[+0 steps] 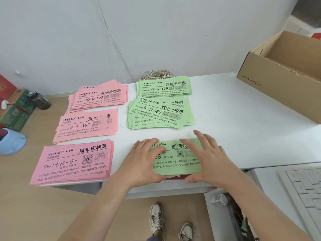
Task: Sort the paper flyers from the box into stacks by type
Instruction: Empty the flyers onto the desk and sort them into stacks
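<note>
The left grip (147, 159) and right grip (206, 157) are both spread, pressing flat on either end of the nearest green stack (177, 162), thumbs against its near side. I'd guess this is to square the sheets up. The stack sits right at the table (225, 119) front edge, so a pull toward the person could spill it. The fanned green stack (159, 113) lies just beyond and the pink stack (74, 162) to the left. The open room is to the right, toward the box (284, 73).

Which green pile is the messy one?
The middle green pile, headed 双十一特惠: its sheets lie fanned out and crooked. The far green pile and the near green pile look squared up.
</note>
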`<action>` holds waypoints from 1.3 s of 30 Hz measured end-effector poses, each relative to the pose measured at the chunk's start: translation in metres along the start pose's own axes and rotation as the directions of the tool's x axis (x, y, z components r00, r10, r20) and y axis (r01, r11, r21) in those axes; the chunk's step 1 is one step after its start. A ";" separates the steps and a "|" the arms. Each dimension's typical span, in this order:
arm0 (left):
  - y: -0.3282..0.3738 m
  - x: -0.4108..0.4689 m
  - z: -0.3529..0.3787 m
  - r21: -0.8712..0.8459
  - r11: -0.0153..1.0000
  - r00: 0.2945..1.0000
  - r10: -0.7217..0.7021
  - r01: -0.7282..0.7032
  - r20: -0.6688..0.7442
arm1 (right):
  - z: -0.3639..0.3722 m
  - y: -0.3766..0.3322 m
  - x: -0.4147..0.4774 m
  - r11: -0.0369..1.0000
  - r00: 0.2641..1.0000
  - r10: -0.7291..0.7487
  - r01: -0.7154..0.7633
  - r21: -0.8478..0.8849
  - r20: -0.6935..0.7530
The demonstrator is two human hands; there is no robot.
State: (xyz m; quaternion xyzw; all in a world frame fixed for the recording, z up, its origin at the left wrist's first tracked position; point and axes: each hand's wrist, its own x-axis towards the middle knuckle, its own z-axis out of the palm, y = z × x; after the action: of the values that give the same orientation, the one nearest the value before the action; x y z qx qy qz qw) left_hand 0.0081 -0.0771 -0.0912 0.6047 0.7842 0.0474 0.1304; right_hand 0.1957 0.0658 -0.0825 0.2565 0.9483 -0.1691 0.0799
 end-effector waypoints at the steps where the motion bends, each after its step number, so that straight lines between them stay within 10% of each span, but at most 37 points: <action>1: 0.000 0.000 0.000 -0.005 1.000 1.000 -0.002 0.002 0.003 | -0.001 0.001 0.001 0.999 0.999 -0.028 0.029 -0.042 0.021; 30: 0.001 -0.006 -0.006 -0.044 0.998 0.998 -0.035 0.038 0.060 | -0.004 0.020 0.001 0.995 0.996 -0.086 0.086 0.048 -0.011; 39: -0.057 -0.103 -0.065 -0.514 0.812 0.788 -0.498 0.276 -0.363 | -0.030 -0.064 0.005 0.734 0.962 0.193 -0.012 0.679 -0.192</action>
State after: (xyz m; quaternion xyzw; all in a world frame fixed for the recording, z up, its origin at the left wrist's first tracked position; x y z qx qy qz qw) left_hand -0.0382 -0.1861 -0.0271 0.3495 0.8698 0.3412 0.0696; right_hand 0.1570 0.0271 -0.0374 0.3393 0.8098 -0.4611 -0.1284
